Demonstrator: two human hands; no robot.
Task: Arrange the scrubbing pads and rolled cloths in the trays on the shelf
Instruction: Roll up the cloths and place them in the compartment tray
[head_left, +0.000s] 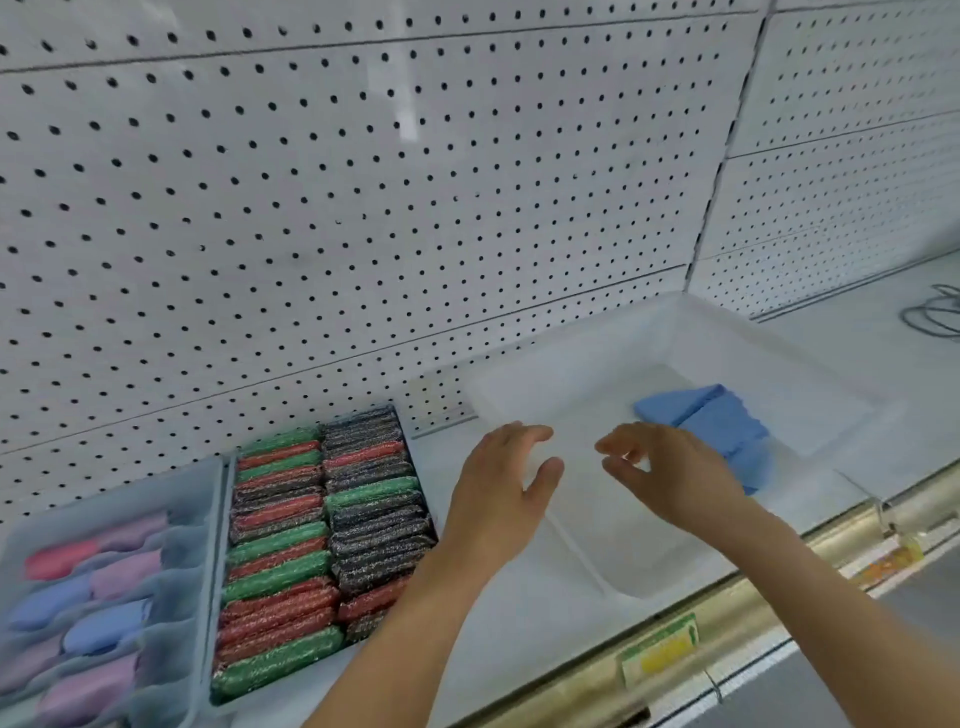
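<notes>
Shelf (467, 623): white tray (597, 384) holds blue cloths (722, 426); scrubbing pads (322, 525) leftward.

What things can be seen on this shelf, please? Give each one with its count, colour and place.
Scrubbing pads: many, green, red and dark, packed in two rows in a tray left of centre.
Rolled cloths: about eight, pink, purple and blue, in the grey divided tray at far left.
White tray: one, at centre right on the shelf.
Blue cloths: a small folded pile, inside the white tray, right part.
Pegboard wall: white, behind the shelf.
Cable: grey, far right.
Price labels: yellow and green, on the shelf's front rail.
Left hand: open, over the white tray.
Right hand: open, beside the blue cloths.
</notes>
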